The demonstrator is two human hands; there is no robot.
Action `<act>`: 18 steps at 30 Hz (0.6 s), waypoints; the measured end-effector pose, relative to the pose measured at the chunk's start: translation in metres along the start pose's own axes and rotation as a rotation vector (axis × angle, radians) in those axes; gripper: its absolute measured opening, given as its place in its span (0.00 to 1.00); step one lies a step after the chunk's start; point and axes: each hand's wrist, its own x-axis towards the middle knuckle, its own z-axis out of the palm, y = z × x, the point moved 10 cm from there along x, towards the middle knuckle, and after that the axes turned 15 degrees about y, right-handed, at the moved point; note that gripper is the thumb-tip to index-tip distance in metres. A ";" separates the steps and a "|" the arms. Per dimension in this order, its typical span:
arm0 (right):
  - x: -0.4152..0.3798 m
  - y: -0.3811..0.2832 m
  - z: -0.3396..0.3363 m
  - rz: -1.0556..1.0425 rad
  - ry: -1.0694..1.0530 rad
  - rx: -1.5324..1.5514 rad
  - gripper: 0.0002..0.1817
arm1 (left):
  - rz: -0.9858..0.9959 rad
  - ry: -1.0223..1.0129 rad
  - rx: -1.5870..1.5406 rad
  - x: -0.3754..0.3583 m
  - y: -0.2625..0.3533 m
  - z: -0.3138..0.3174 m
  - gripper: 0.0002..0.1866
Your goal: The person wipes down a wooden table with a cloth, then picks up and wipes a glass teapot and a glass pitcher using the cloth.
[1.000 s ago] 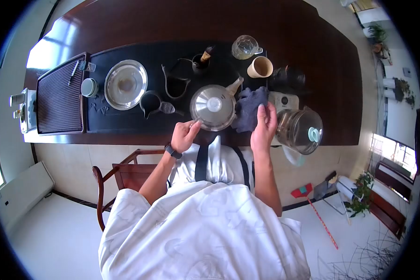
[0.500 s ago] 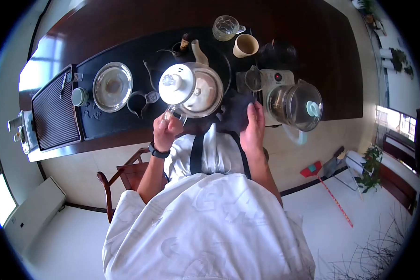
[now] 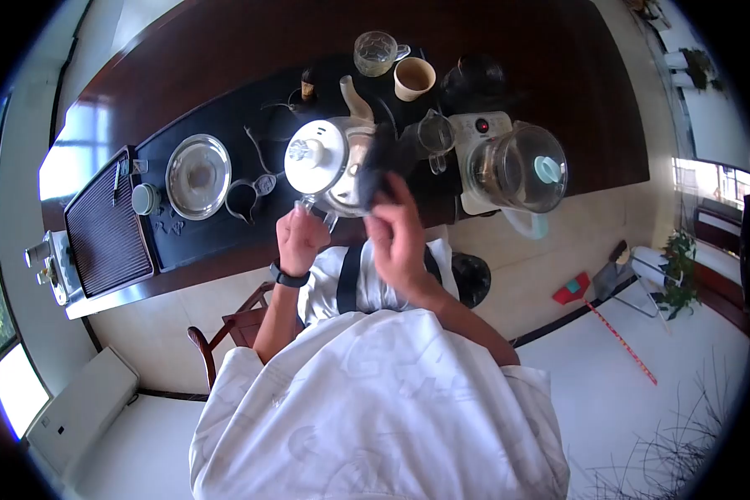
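Note:
My left hand (image 3: 302,237) is closed round the glass handle of a glass teapot (image 3: 338,167) with a shiny round lid (image 3: 310,155) and a curved pale spout. Against the pot's right side, my right hand (image 3: 396,225) grips a dark cloth (image 3: 380,167), which is blurred. The cloth covers part of the pot's body. Just right of the cloth stands a small glass pitcher (image 3: 433,133). Farther right, a large glass kettle (image 3: 518,170) with a pale green lid knob sits by a white heating base (image 3: 483,125).
A silver plate (image 3: 198,177), a strainer (image 3: 242,200), a small jar (image 3: 146,199) and a ribbed tray (image 3: 110,227) are at the left. Behind the pot are a glass mug (image 3: 377,54) and a paper cup (image 3: 414,78). A wooden chair (image 3: 243,325) stands below the table edge.
My right hand has moved left with the dark cloth, from beside the heating base to the teapot's side. The camera view has shifted slightly. My left hand still holds the handle.

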 end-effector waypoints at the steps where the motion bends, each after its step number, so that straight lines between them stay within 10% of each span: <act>1: -0.005 -0.013 0.009 -0.156 -0.099 -0.099 0.11 | 0.003 -0.004 -0.002 0.001 0.001 0.003 0.28; 18: 0.006 0.022 0.027 -0.014 -0.068 -0.032 0.39 | -0.115 -0.063 0.256 -0.001 0.012 0.016 0.24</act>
